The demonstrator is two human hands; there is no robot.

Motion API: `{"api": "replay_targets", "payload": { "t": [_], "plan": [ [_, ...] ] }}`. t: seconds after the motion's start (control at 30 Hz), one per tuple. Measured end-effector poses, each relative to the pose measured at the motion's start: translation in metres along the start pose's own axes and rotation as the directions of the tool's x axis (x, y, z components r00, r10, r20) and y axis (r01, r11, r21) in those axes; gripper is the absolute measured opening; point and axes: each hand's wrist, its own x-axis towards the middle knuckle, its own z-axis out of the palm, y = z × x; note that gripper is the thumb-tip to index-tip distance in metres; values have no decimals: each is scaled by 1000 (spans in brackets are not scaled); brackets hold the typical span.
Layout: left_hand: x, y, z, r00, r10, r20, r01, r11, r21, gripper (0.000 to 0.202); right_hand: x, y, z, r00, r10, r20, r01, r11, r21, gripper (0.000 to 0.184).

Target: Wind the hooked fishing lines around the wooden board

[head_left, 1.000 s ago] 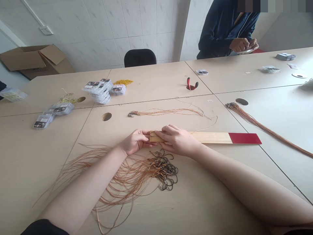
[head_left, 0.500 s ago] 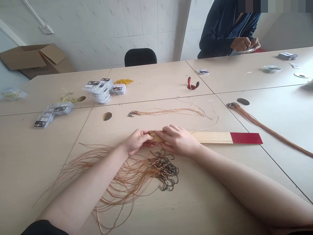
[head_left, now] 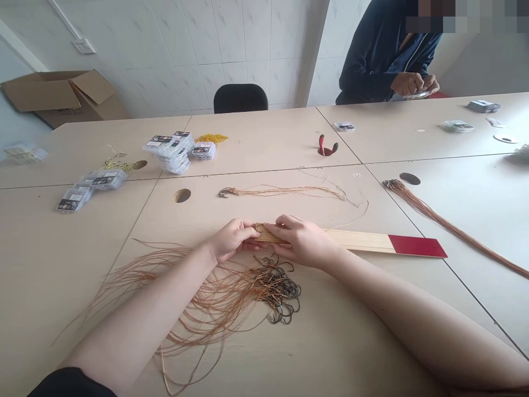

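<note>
My left hand [head_left: 232,240] grips the left end of a long, flat wooden strip [head_left: 359,241] with a red far end [head_left: 418,246]. Across the strip lies my right hand [head_left: 305,241], closed on it, its thumb pointing toward the left fingers. Between the two hands a dark curved hook [head_left: 259,227] shows on the strip, partly covered by fingers. A thin line [head_left: 351,224] curls out behind my right hand. Just in front of the hands lies a heap of dark fishing hooks [head_left: 278,289], their orange-brown lines [head_left: 206,303] fanning left under my left forearm.
Beyond the strip lies a small bundle of hooks on lines [head_left: 285,191]; a larger bundle [head_left: 438,218] is at right. Clear boxes [head_left: 173,151] stand stacked at back left. Red-handled pliers [head_left: 327,146] stick up from a table hole. Across the table, a person's hands [head_left: 415,84] hold something.
The strip's red end has swung slightly toward me, so the strip slants more. Both hands keep their grip, and the view has tilted a little.
</note>
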Motion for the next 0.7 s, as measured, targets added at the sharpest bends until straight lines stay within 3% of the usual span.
{"api": "replay_targets", "payload": {
  "t": [0.2,0.4,0.53,0.7],
  "plan": [
    [-2,-1,-2,1000,-4,31,4,1000,-10,15,0,-1,-4,997,30,69,-34,997,65,40],
    [-1,-3,-12,992,-12,126,40,974,-223,28,0,-2,-17,998,29,52,-35,993,110,41],
    [1,-3,-17,988,-49,149,87,962,-259,37,-1,-4,-44,1000,14,-18,-10,978,210,39],
    [1,-5,-17,991,-69,118,93,972,-217,35,-6,-6,-90,981,-115,-155,157,942,295,43]
  ]
}}
